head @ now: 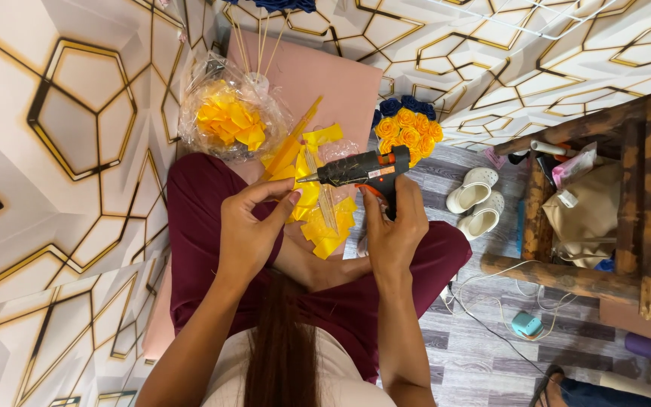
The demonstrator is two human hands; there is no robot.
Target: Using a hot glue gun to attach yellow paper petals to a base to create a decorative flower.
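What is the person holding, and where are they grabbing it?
The right hand holds a black glue gun by its handle, nozzle pointing left. The left hand pinches something small at its fingertips; too small to tell what.

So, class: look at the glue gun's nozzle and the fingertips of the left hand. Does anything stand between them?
Nothing visible does. The right hand holds the glue gun with its nozzle pointing toward the left hand, whose raised fingertips sit just below the tip. Only open air shows between them; the yellow ribbon pieces lie behind, on the lap.

White clogs point(476, 197) on floor; teal device point(527, 325); wooden shelf point(566, 277).
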